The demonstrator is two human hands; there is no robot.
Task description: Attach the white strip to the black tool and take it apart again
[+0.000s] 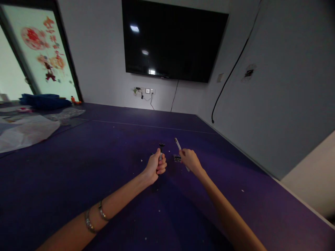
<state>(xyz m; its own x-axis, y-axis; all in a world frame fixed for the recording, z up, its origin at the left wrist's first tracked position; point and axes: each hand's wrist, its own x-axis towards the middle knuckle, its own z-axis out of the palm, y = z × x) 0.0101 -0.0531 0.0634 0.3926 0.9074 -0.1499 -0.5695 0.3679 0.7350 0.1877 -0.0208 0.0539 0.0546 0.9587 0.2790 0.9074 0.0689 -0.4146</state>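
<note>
My left hand (pixel 156 164) is closed in a fist, thumb on top, around a small grey and black object (pixel 160 155). Most of that object is hidden by the fingers, so its kind is unclear. Just beyond the fist is a small dark curved piece (pixel 162 144). My right hand (pixel 190 159) grips a slim white pen-like stick (pixel 178 143) with a dark upper end; it slants, and its lower end shows below the hand. Between the hands, nearer the right one, lies a small black and clear packet (pixel 177 158) on the purple surface (pixel 104 167).
White plastic sheeting (pixel 34 129) and a dark blue cloth bundle (pixel 45 101) lie at the left. A small orange bottle (pixel 73 99) stands behind. White specks dot the surface. A grey wall (pixel 277 94) borders the right, with a black cable (pixel 230 71) hanging down it.
</note>
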